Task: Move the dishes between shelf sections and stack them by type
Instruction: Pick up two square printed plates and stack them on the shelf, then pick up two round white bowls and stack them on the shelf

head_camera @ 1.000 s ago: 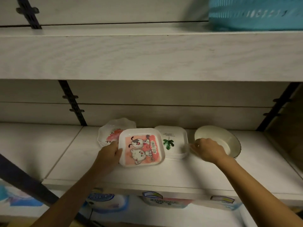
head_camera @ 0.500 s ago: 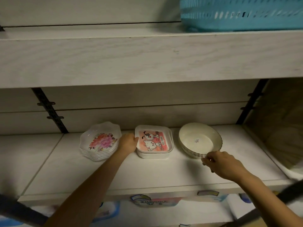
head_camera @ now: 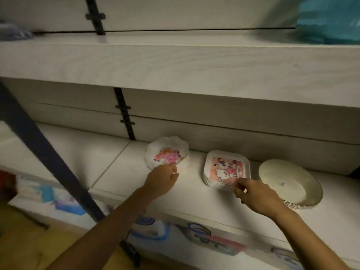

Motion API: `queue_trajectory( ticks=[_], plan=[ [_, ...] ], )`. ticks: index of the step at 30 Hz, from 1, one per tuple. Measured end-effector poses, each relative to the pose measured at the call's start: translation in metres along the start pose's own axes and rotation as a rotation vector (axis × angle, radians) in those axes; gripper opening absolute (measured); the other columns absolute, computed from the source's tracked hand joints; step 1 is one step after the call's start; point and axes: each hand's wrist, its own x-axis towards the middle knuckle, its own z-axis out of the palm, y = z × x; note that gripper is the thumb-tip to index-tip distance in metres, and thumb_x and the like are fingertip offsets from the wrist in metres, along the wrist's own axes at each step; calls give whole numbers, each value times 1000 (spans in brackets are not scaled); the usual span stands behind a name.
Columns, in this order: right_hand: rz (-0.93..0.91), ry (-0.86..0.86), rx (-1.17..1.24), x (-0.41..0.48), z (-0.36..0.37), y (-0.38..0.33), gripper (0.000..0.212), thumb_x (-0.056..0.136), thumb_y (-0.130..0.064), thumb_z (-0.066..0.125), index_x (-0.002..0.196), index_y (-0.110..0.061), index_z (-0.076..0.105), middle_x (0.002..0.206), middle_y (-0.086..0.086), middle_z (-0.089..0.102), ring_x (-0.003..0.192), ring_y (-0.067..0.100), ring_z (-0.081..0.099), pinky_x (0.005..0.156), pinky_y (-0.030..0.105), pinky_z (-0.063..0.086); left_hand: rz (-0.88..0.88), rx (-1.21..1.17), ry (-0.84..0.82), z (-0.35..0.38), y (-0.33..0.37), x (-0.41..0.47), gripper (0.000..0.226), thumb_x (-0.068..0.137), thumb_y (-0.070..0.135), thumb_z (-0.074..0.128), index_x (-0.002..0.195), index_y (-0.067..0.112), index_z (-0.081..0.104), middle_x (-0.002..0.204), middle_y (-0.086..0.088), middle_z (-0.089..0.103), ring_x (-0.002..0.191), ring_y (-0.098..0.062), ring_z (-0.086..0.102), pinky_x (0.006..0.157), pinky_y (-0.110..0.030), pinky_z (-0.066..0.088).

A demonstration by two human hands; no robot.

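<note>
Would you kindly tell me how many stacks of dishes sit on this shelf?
3: floral plates on the left, cartoon square plates in the middle, cream bowls on the right; none seems hidden.

I am counting three stacks of dishes sitting on the shelf (head_camera: 136, 182): one of scalloped flower plates (head_camera: 167, 152), one of square cartoon plates (head_camera: 227, 166), one of round cream bowls (head_camera: 288, 184). How many each is holding, I am not managing to tell. I am using two hands, my left hand (head_camera: 161, 180) and right hand (head_camera: 253, 193). One teal basket (head_camera: 329, 18) is sitting above.
</note>
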Motion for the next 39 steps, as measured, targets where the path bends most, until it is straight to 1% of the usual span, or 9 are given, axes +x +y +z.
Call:
queue_trajectory(
  ticks=[5,8,13,18,22,26,31,35,39],
  plan=[
    [-191,-6,-12,15,11,-61,27,96,-34,42,109,-21,62,111,-1,65,96,17,61,83,33,53,-128,43,72,-36,-52,-47,26,95,27,45,105,9,60,106,-9,68,88,-21,61,82,-33,50],
    [-281,-2,-17,18,19,-98,27,95,-36,42,106,-24,63,110,-3,67,93,18,62,79,34,54,-185,55,108,-53,-85,-71,24,95,26,45,102,9,59,102,-9,68,79,-13,52,77,-28,46],
    [-381,-15,-46,16,36,-161,24,94,-40,41,103,-29,61,109,-6,65,96,18,61,78,32,51,-285,59,145,-79,-141,-111,19,95,29,44,96,15,56,96,-8,64,84,-17,57,80,-29,47],
    [-454,-27,-17,6,58,-231,22,93,-38,44,103,-29,61,108,-6,66,96,17,61,78,33,51,-318,53,167,-110,-199,-155,23,96,28,45,106,11,57,106,-9,65,88,-13,54,85,-26,46],
    [-497,-26,-15,-6,82,-293,22,94,-38,44,106,-29,60,109,-6,65,96,16,60,76,29,48,-345,72,165,-138,-256,-187,25,96,27,44,106,9,57,105,-10,66,86,-16,56,76,-22,42],
    [-518,-12,-2,-14,110,-358,23,94,-37,44,109,-28,59,111,-6,64,97,16,59,70,26,40,-374,63,185,-167,-316,-212,24,95,28,45,102,9,59,103,-10,67,88,-21,59,76,-30,48],
    [-527,19,9,-18,133,-430,23,93,-35,46,111,-27,58,114,-1,64,102,21,60,80,33,48,-353,107,199,-201,-374,-229,25,96,28,43,107,11,57,107,-8,66,88,-15,57,80,-28,50],
    [-520,46,11,-12,143,-474,24,93,-34,46,113,-27,58,113,-5,64,100,19,61,81,36,51,-359,111,221,-225,-408,-232,27,96,29,44,110,11,57,108,-8,67,96,-20,61,81,-30,51],
    [-537,57,-14,4,152,-512,26,94,-36,45,115,-27,57,115,-5,63,99,18,61,80,34,51,-351,111,236,-244,-442,-223,27,96,30,45,109,11,57,108,-8,67,88,-14,58,67,-20,47]
  ],
)
